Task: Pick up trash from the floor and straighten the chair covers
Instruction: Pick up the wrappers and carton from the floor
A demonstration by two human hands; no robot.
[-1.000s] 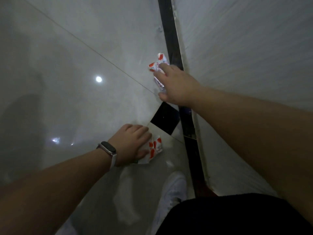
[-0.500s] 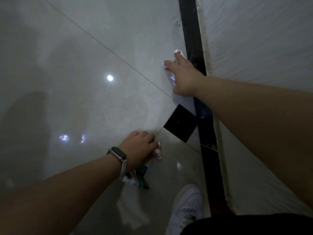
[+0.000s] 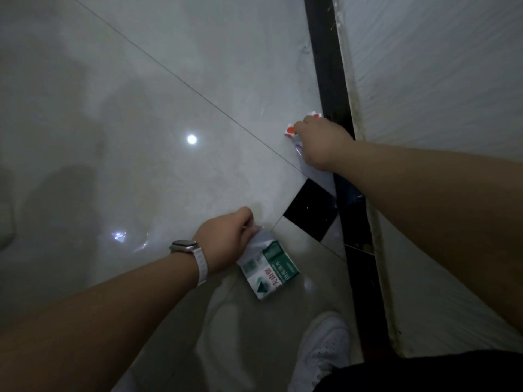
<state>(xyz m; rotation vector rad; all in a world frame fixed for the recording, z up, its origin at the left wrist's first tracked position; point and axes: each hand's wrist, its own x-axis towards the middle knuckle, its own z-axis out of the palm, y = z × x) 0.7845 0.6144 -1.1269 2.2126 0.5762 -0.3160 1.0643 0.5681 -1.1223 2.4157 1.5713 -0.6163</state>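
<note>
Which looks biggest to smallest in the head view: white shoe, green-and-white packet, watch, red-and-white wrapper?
Largest: white shoe (nearest, so unsure)
Then: green-and-white packet
Unranked: watch and red-and-white wrapper; the right hand hides most of the wrapper

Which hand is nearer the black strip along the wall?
Right. The right hand overlaps the edge of the black strip; the left hand sits well left of it, over pale floor tile.

Pale grey tiled floor (image 3: pixel 169 80): polished, glossy, mirrors a lamp spot. Black border strip (image 3: pixel 325 66) along the floor's right edge and black square inset tile (image 3: pixel 310 212): glossy. White wall panel (image 3: pixel 438 66): matt, finely ribbed. Green-and-white printed wrapper (image 3: pixel 268 270): thin, creased, slight sheen; paper or film, cannot tell. Red-and-white crumpled wrapper (image 3: pixel 290 130): crinkled. Wristwatch (image 3: pixel 184 247): metallic-looking case, matt white strap. White shoe (image 3: pixel 322 355): smooth.
</note>
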